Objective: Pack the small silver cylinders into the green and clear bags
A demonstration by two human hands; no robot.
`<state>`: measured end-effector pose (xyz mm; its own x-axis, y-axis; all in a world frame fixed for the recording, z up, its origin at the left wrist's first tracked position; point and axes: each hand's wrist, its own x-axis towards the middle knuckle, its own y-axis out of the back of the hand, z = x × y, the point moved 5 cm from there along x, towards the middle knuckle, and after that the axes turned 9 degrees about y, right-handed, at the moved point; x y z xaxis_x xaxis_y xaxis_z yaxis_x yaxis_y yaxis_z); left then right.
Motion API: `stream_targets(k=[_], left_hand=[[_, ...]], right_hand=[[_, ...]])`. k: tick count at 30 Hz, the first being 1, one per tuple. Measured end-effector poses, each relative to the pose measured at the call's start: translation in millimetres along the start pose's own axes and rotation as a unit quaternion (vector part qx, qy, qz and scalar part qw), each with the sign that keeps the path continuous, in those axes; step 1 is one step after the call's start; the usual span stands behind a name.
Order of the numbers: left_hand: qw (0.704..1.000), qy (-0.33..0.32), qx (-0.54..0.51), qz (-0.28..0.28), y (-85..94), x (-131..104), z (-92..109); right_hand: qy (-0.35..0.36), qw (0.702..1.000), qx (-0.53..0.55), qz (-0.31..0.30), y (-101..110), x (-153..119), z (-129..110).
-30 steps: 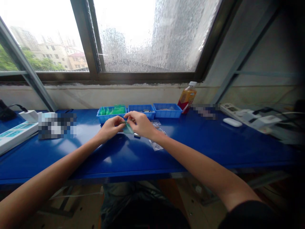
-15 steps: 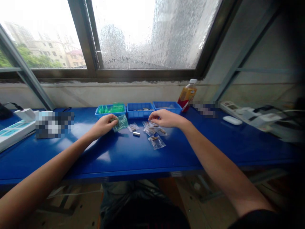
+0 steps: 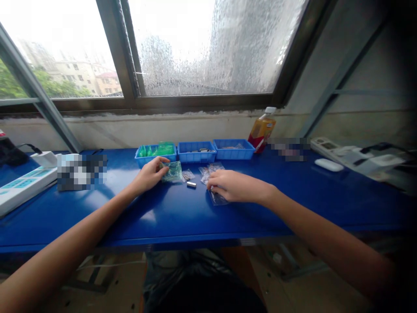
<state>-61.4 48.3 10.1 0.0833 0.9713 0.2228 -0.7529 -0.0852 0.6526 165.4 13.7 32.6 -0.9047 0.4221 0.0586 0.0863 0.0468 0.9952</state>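
Note:
A green translucent plastic bag is pinched at its left edge between the thumb and fingers of my left hand. My right hand has its fingers curled down onto a small clear plastic bag, whose lower part shows beneath them; the fingertips are partly hidden. Just behind that hand lies a pile of clear bags with small parts inside. Between my hands a short silver metal cylinder rests on the table, with another small clear bag behind it.
Along the wall stand a blue bin of green bags, a middle blue bin of metal parts and a right blue bin. A drink bottle stands beside them. Power strips and a white case lie at the sides.
My right hand has come nearer, from the bag pile down onto the closest clear bag, covering most of it. My left hand still holds the green bag. The view has shifted slightly.

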Motion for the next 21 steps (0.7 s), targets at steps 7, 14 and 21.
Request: stream_targets(k=[7,14,21], left_hand=[[1.0,-0.02,0.002,-0.017,-2.9,-2.7,6.3],[0.996,-0.047,-0.046,-0.051,-7.6,-6.5,13.8],[0.991,-0.059,-0.092,-0.076,-12.8,-9.6,19.0]], right_hand=[[-0.041,0.996,0.072,0.026,-14.6,-1.9,18.4],[-0.04,0.964,0.08,0.25,9.0,4.7,21.9],[0.009,0.938,0.132,0.32,21.4,51.3,0.3]])
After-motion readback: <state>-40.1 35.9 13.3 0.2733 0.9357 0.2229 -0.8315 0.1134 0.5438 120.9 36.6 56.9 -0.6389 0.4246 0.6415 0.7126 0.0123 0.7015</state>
